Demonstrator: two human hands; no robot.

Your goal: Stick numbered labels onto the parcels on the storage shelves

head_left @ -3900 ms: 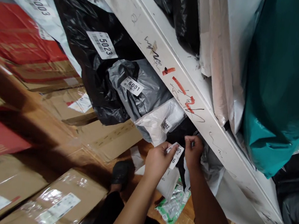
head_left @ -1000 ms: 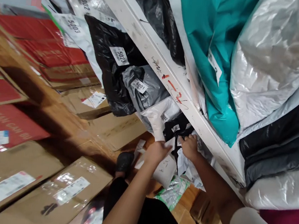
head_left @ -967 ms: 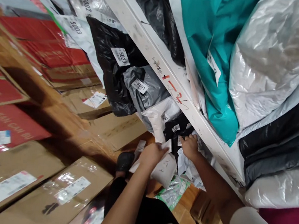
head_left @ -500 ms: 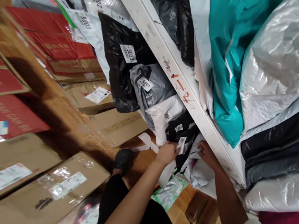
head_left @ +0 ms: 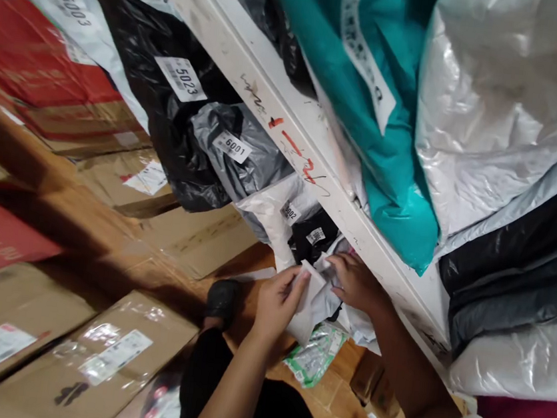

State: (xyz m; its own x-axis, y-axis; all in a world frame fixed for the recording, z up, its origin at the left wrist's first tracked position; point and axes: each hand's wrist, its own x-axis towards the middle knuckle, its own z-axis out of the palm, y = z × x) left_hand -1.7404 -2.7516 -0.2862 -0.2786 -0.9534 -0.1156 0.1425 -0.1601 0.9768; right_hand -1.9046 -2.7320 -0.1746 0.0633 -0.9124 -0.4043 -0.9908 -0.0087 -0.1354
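Paper strip (head_left: 310,286) pinched in left hand (head_left: 275,304); right hand (head_left: 358,284) at pale bag (head_left: 327,303), grip unclear.

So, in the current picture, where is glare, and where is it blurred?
Head view throughout: white glare on clear tape across a brown cardboard box, lower left; sheen on the pearly plastic bag, upper right; smeared red cardboard boxes at the left edge; the left hand holding a thin white strip looks clearer.

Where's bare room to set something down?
Wooden floor between the near taped carton and the carton by the gray bag; a smaller patch between the dark shoe and left hand. Crowded: around the right hand and under the white beam, packed with bags.
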